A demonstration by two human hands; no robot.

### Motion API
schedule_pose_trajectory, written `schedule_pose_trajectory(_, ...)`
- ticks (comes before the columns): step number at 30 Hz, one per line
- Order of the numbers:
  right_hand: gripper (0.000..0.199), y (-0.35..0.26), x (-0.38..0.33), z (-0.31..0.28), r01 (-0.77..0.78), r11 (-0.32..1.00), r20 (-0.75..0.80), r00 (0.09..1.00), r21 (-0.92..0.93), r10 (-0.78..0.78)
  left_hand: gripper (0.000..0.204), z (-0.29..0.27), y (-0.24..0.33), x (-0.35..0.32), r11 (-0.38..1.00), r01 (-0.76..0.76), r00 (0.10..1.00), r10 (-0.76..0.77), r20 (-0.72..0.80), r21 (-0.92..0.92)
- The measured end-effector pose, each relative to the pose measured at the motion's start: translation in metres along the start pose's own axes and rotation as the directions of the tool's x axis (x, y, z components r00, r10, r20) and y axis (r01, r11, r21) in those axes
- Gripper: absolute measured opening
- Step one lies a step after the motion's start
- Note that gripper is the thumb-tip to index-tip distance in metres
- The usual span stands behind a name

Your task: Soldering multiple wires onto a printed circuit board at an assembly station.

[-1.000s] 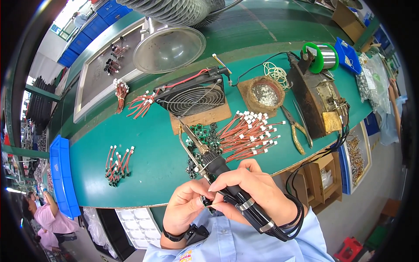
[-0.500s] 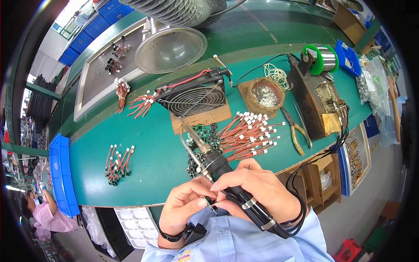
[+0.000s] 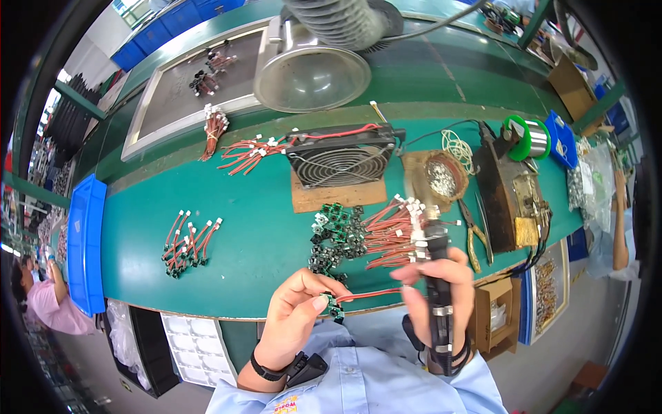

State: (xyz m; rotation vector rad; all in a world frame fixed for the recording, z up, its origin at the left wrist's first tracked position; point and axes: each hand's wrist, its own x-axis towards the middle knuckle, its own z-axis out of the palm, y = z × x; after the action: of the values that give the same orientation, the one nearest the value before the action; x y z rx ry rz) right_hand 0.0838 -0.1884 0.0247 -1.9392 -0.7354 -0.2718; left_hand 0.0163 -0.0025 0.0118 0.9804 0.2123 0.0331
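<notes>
R fingers (image 3: 416, 312) shifted right, wire (image 3: 376, 293) prob. taut

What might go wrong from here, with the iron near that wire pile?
Two risks. The soldering iron in the right hand has its blurred tip beside or over the wire pile; if hot, it might scorch insulation. Also, a red lead runs nearly straight from the small green board in the left hand toward the right, so a tug could strain it.

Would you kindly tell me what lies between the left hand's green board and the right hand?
In the head view, a red wire stretches from the green board toward the right hand.
</notes>
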Motion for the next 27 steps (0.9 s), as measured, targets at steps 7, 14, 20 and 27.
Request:
schedule_pose_trajectory(7,0.049,0.004,-0.041,0.002,-0.1,0.971,-0.316,0.934,0.218,0.167,0.007,-0.012,-0.01,0.009,0.976,-0.192,0.98,0.196,-0.021,0.105)
schedule_pose_trajectory(14,0.047,0.0,-0.044,-0.011,0.037,0.999,0.131,0.991,-0.01,-0.035,0.005,-0.014,-0.015,0.017,0.905,-0.309,0.93,0.351,-0.104,0.291)
schedule_pose_trajectory(20,0.045,-0.001,-0.043,0.001,0.144,0.988,0.18,0.972,0.049,-0.15,0.006,-0.009,-0.019,0.015,0.917,-0.308,0.927,0.349,-0.138,0.252)
schedule_pose_trajectory(27,0.042,-0.002,-0.044,0.003,0.137,0.989,0.182,0.972,0.061,-0.146,0.007,-0.009,-0.022,0.013,0.857,-0.303,0.898,0.404,-0.176,0.417)
